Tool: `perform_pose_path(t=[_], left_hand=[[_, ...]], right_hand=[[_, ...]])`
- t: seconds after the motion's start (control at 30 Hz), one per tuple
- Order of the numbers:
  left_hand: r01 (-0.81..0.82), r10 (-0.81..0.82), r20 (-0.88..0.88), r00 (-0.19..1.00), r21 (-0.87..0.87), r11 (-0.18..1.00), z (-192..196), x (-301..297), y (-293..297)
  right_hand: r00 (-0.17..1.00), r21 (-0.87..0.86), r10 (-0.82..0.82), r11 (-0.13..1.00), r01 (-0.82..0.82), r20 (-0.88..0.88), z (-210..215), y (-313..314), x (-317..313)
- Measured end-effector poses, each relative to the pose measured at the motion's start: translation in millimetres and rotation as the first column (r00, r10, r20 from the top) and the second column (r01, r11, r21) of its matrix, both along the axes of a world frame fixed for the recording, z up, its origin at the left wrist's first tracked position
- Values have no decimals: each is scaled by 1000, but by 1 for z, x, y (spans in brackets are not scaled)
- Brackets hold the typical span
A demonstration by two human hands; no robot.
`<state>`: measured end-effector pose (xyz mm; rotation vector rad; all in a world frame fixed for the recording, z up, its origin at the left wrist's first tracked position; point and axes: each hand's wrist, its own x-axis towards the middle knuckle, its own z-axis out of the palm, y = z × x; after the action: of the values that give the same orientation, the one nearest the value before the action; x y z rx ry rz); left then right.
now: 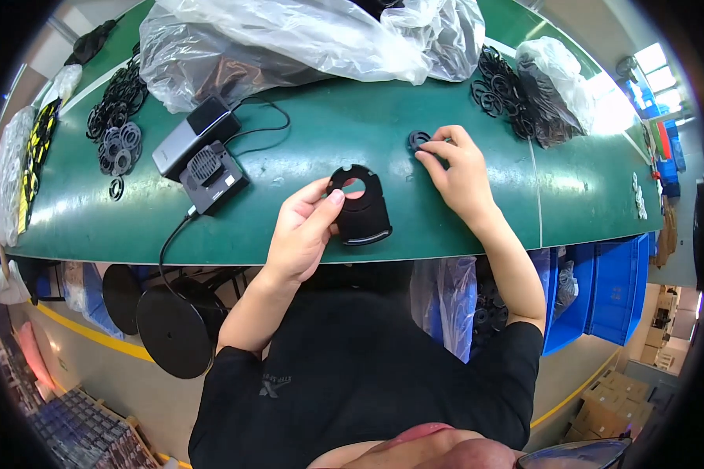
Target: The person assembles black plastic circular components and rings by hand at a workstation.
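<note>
I take everything from the black plate (pixel 368 217) over the green bench (pixel 461 234). Farthest to its left I have a yellow-and-black striped strip (pixel 39 164); nearer, but well left of the plate, lie a tangled heap of black rings (pixel 121 94), a cluster of greyer rings (pixel 120 145) just below it, and one lone ring (pixel 116 188) by itself. Between those and the plate sit a grey block-shaped device (pixel 188 144) and a black box (pixel 215 184) with a grille, cables running from them. At the plate's left edge my left hand (pixel 299 233) is clamped on it, thumb on the face, holding it near the front edge of the bench. Its round opening shows through, with no ring seated in it that I can make out. Beyond the plate spreads a big clear plastic bag (pixel 289 47). To the plate's right and a little farther off, my right hand (pixel 455 168) has thumb and fingers closed on a small dark ring (pixel 418 140); I can't tell whether that ring is lifted or touching the bench. Farther right of the plate are another heap of black rings (pixel 493 90) and a bag of dark pieces (pixel 554 102), with blue bins (pixel 614 293) lower down. As I judge progress, both parts are picked out and gripped, but plate and ring are well apart and not joined; plenty of loose rings lie unused on both sides, and I see no finished pair.
</note>
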<state>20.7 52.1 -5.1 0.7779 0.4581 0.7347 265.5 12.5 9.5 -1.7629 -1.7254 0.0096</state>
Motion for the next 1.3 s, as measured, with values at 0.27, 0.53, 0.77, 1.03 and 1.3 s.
perform_pose_path(t=[0.27, 0.53, 0.77, 1.03, 1.3], left_hand=[[85, -82, 33, 996, -84, 993, 3, 4, 0], [93, -88, 57, 994, -103, 990, 0, 1, -1], [24, -15, -73, 997, 123, 992, -2, 6, -6], [-24, 29, -67, 997, 73, 997, -5, 3, -7], [-38, 44, -63, 997, 96, 995, -4, 6, -8]], right_hand=[[906, 185, 422, 894, -408, -42, 41, -22, -65], [898, 139, 347, 909, -393, 271, 24, -24, -77], [966, 236, 239, 948, -211, -94, 28, -28, -68], [966, 62, -253, 966, 249, 56, 7, 27, 79], [826, 13, -457, 877, 481, 330, 0, 58, 111]])
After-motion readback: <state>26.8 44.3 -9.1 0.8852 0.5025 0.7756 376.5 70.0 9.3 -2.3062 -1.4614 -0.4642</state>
